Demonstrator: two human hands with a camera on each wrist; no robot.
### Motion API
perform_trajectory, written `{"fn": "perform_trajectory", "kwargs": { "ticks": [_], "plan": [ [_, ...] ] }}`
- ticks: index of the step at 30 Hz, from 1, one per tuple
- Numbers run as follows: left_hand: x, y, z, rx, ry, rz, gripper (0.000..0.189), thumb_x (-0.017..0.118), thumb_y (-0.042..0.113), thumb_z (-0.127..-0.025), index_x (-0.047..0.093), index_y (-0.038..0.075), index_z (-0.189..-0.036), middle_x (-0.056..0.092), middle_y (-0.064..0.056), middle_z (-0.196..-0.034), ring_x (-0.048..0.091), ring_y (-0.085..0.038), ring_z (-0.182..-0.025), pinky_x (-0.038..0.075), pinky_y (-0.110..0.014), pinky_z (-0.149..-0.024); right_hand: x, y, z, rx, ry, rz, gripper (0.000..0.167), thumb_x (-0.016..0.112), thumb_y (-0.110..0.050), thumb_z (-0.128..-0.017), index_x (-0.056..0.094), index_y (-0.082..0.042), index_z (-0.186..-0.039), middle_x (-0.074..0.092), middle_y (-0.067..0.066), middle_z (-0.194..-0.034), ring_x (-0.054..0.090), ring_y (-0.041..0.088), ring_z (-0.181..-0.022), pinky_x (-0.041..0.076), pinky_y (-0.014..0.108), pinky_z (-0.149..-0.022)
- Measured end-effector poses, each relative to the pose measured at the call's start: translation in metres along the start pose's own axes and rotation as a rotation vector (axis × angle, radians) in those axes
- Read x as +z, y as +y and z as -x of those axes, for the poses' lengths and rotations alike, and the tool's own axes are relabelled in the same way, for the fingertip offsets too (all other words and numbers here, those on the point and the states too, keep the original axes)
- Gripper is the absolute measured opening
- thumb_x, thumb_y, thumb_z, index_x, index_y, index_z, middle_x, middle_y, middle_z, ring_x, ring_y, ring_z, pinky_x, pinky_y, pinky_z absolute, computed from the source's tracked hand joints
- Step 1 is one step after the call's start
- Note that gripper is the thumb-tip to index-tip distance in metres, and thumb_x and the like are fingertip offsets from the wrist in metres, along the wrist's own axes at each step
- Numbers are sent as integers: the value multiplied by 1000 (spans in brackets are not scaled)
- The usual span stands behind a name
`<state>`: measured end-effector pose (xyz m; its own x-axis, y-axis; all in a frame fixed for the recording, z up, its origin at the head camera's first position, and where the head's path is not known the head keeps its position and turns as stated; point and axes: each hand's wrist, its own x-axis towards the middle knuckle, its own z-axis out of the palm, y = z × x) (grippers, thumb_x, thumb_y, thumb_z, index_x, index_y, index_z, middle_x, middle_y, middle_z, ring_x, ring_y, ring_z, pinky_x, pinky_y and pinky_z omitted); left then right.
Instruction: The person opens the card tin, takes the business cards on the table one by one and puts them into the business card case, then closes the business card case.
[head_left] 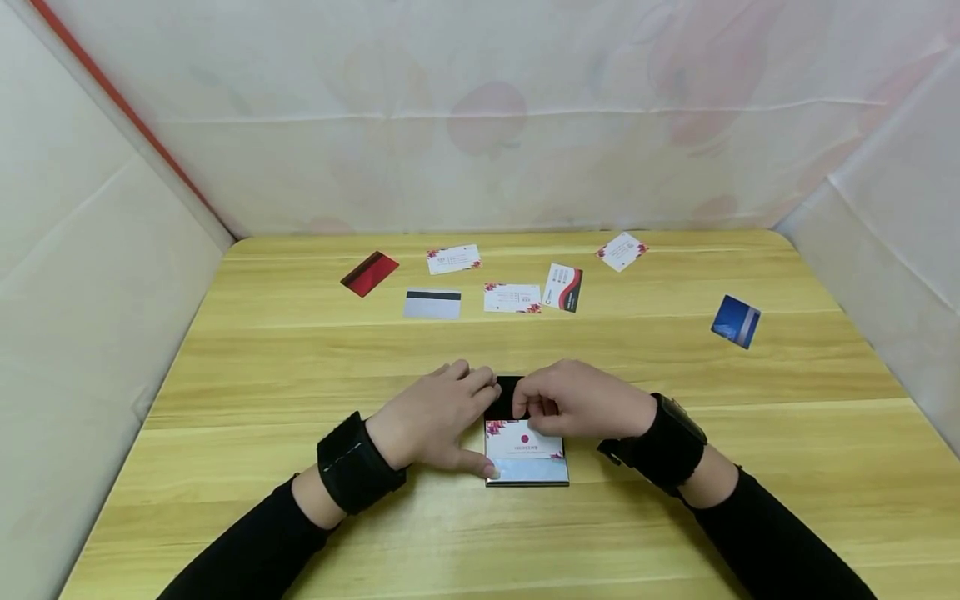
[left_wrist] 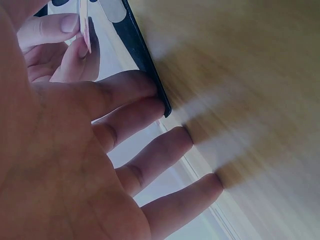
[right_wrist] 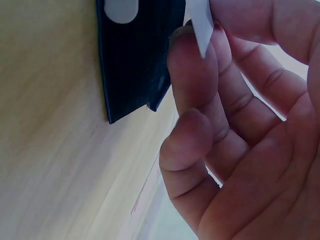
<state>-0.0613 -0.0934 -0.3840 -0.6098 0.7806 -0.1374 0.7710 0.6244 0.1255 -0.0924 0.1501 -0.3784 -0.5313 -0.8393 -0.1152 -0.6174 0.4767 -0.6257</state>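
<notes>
A black and silver business card case (head_left: 527, 472) lies unfolded on the table in front of me. Across its lower half lies a white business card (head_left: 517, 439) with pink flowers in the corners. My right hand (head_left: 588, 398) pinches the card's upper edge between thumb and curled fingers; the card (right_wrist: 201, 30) stands between those fingertips in the right wrist view. Along the case's left side, my left hand (head_left: 442, 418) rests with thumb at the lower corner and fingertips near the upper part. The left wrist view has two of its fingers against the black edge (left_wrist: 145, 60).
Farther back lie several cards: a red card (head_left: 370, 274), a silver striped card (head_left: 432, 304), flowered white cards (head_left: 512, 297), a red-and-black patterned card (head_left: 562, 288) and, at right, a blue card (head_left: 736, 322). White fabric walls (head_left: 480, 167) border the wooden table (head_left: 300, 350).
</notes>
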Motion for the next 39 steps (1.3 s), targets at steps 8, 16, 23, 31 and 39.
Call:
{"fn": "perform_trajectory", "kwargs": {
  "ticks": [8,16,23,31,39],
  "plan": [
    [0,0,0,9,9,-13,97,60,82,-75,55,9,-138,52,-3,-130,48,-22,-105,46,-38,-97,8,-6,-2,8,-66,31,6,67,-18,-92,70,-21,-96,56,-16,-71,52,-1,-65,47,21,-64],
    [0,-1,0,12,16,-3,96,60,83,-75,56,10,-136,52,-3,-130,48,-22,-104,46,-38,-97,15,-9,-4,-10,-61,59,3,68,-22,-93,69,-21,-95,54,-16,-70,51,-2,-65,45,21,-63],
    [0,-1,0,6,0,3,97,60,82,-75,55,9,-139,52,-4,-134,48,-22,-108,45,-38,-99,16,-10,-4,24,-79,60,8,72,-22,-90,67,-25,-95,53,-14,-76,51,2,-66,44,21,-62],
    [3,-1,0,8,7,12,96,61,82,-75,56,9,-137,52,-4,-133,48,-22,-108,45,-38,-99,20,-10,-4,48,-81,53,11,73,-21,-87,64,-24,-93,51,-11,-73,48,2,-64,42,21,-60],
    [1,0,1,9,10,13,95,61,81,-75,56,10,-137,52,-3,-133,48,-22,-107,45,-38,-98,21,-10,-4,34,-58,67,6,66,-20,-93,64,-25,-90,53,-13,-77,49,2,-66,43,21,-62]
  ]
}}
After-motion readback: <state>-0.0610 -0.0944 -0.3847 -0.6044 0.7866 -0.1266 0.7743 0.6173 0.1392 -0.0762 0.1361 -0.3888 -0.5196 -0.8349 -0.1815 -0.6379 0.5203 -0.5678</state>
